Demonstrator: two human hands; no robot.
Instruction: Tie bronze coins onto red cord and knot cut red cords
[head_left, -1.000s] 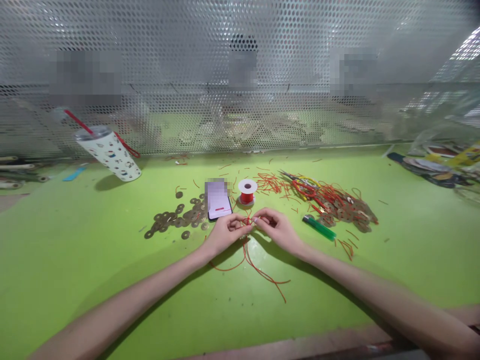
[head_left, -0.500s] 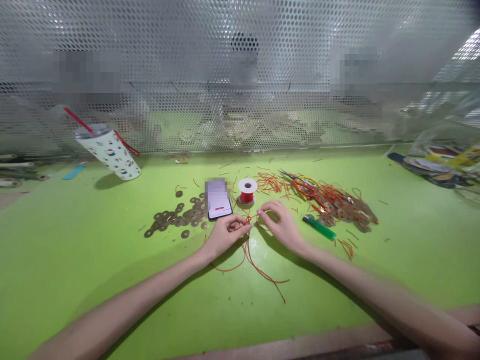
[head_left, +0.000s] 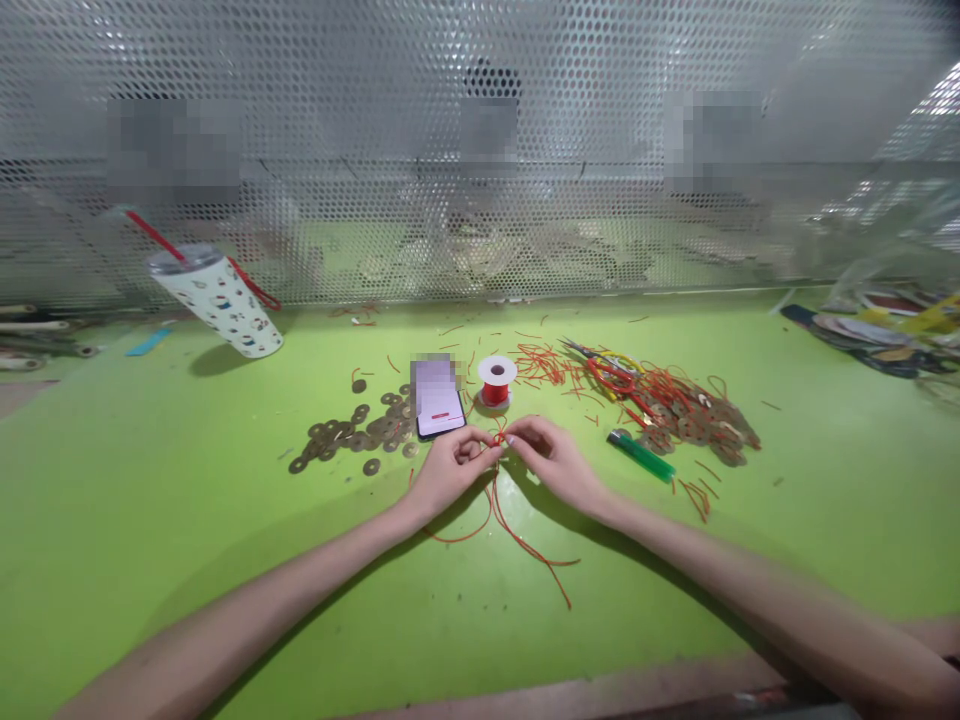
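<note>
Cord (head_left: 499, 438) at knotting stage, looks like! Left hand (head_left: 455, 468) pinching it, right hand (head_left: 556, 466) pinching just beside; next move calls for steady hold, careful tightening.

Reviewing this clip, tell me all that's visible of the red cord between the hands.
The red cord is thin and pliable, perhaps synthetic. Its upper part is bunched small between the fingertips of the left hand and right hand; the knotting is too small to make out. Below, strands trail over the green tabletop: one bows toward the left wrist, others run to the near right, ending in two loose, diverging tips.
</note>
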